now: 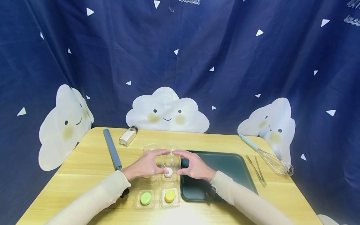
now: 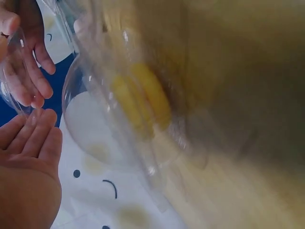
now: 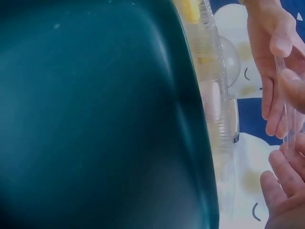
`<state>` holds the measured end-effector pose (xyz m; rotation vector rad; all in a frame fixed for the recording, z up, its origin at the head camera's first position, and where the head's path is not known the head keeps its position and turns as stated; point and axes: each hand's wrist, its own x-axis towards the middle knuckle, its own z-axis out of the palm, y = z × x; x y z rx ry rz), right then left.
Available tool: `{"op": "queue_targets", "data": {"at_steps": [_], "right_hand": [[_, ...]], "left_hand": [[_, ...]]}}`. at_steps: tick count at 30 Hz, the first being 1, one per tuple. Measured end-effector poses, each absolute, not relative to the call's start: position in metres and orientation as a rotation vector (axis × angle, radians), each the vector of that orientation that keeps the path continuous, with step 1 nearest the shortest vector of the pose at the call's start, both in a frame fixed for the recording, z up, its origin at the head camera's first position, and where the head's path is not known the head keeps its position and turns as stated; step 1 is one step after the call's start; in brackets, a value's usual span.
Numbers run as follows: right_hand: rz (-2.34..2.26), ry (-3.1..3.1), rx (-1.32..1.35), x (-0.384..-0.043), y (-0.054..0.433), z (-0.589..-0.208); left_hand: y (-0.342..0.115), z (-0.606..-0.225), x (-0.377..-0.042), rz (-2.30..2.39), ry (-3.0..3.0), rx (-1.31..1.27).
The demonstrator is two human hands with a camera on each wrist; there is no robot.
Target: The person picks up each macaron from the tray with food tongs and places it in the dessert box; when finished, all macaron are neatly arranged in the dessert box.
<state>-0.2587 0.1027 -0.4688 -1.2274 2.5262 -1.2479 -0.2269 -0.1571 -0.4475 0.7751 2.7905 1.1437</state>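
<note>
Both hands meet over a clear plastic box holding a white macaron. My left hand and right hand hold its raised, domed clear lid between thumbs and fingers from either side. In the right wrist view the lid appears edge-on between the two hands. A boxed yellow macaron shows close up in the left wrist view. Nearer the front edge stand a boxed green macaron and another boxed yellow macaron. One box is partly hidden behind the left hand.
A dark green tray lies right of the boxes, partly under the right forearm. Beyond it are metal tongs and a whisk. A grey-blue rolling pin and a dark-capped jar lie at the back left.
</note>
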Motion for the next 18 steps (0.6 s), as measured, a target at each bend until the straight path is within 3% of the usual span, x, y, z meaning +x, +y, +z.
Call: {"op": "queue_targets", "data": {"at_steps": [18], "right_hand": [[-0.734, 2.640, -1.315, -0.257, 0.101, -0.476]], "left_hand": [[-0.152, -0.462, -0.228, 0.748, 2.821, 0.812]]}}
